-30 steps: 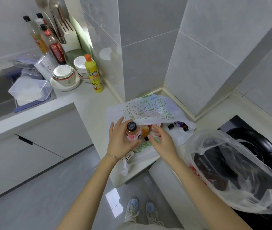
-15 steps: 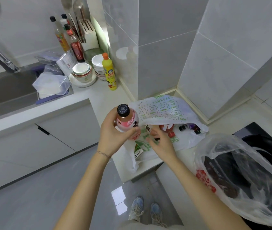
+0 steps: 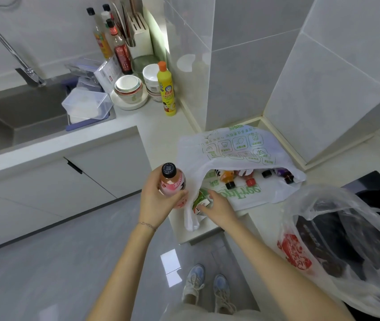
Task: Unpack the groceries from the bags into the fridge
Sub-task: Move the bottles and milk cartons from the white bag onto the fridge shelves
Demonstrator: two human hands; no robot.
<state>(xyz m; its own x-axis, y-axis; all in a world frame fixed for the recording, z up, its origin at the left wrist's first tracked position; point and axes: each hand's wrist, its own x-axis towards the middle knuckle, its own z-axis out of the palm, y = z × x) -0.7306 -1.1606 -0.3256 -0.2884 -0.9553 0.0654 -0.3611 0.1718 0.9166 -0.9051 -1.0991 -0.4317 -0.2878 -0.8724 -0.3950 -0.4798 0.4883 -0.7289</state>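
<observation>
The left hand (image 3: pixel 158 202) curls round a pink bottle (image 3: pixel 172 184) with a black cap, held upright just off the edge of the surface (image 3: pixel 158 126). Beside it, the right hand (image 3: pixel 221 208) lies against a green pack (image 3: pixel 200 200) at the mouth of the white bag (image 3: pixel 237 149); whether it grips is unclear. More small bottles (image 3: pixel 249 177) lie inside the bag beyond the right hand.

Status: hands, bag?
Left hand grips pink bottle outside white bag. Right hand at green carton in bag mouth, grip unclear. Nothing blocking.
</observation>
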